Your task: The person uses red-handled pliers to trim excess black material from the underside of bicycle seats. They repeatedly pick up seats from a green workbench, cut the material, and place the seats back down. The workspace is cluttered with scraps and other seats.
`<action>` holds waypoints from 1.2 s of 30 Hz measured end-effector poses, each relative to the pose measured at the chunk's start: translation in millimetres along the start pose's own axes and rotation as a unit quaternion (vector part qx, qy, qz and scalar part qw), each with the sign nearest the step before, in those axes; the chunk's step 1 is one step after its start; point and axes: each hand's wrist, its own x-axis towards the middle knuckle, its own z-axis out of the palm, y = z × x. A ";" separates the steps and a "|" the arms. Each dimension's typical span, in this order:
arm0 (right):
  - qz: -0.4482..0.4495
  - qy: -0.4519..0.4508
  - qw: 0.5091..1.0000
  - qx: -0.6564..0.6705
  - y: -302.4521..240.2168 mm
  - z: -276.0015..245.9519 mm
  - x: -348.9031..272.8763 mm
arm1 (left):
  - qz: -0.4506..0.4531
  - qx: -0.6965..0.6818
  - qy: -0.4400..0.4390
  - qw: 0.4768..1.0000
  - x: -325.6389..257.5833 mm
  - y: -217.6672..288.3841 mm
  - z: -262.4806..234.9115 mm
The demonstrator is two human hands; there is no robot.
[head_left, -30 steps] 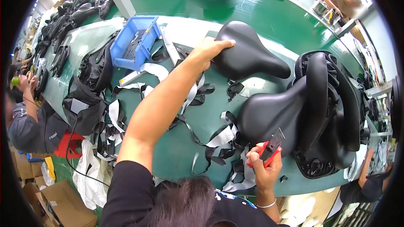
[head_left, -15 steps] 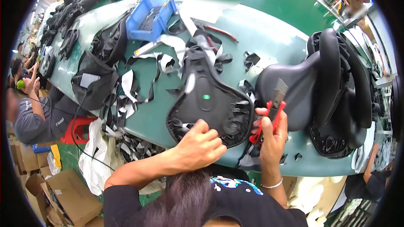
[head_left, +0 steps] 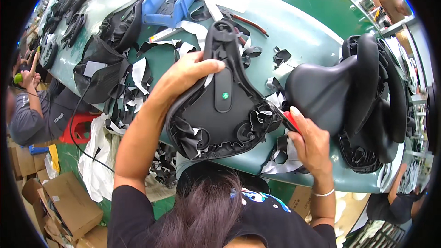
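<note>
A black bicycle saddle (head_left: 206, 103) lies underside up in front of me, its narrow nose pointing away. My left hand (head_left: 183, 76) is closed on the side of its neck, thumb over the upper face. In my right hand (head_left: 312, 142) is a red-handled cutter (head_left: 292, 122), its metal end against the saddle's right edge. Gathered black cover material with pale edges runs round the inside of the rim. The cutter's tip is partly lost among those folds. Black and white fabric scraps (head_left: 280, 156) lie just below my right hand.
Finished-looking black saddles (head_left: 321, 92) stand stacked at the right. A blue bin (head_left: 158, 11) and more scraps (head_left: 140, 73) lie beyond my left arm on the green table (head_left: 317, 32). A co-worker (head_left: 34, 115) sits at the left by a red stool (head_left: 80, 126).
My left hand has moved from the saddle's near edge up to its neck. The cutter has come down from upright to the saddle's right edge. The saddle has shifted slightly toward me.
</note>
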 end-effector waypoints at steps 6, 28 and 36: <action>-0.052 -0.163 0.967 -0.187 -3.1 -22.8 24.1 | 0.000 0.158 0.008 0.987 16.8 16.8 1.0; 0.282 0.142 0.898 0.305 -18.1 36.0 51.3 | 0.153 0.138 0.450 0.869 -90.5 -78.9 2.0; 0.197 0.037 0.938 0.282 -63.3 29.9 46.5 | 0.319 0.520 0.065 0.790 -38.2 -14.4 52.6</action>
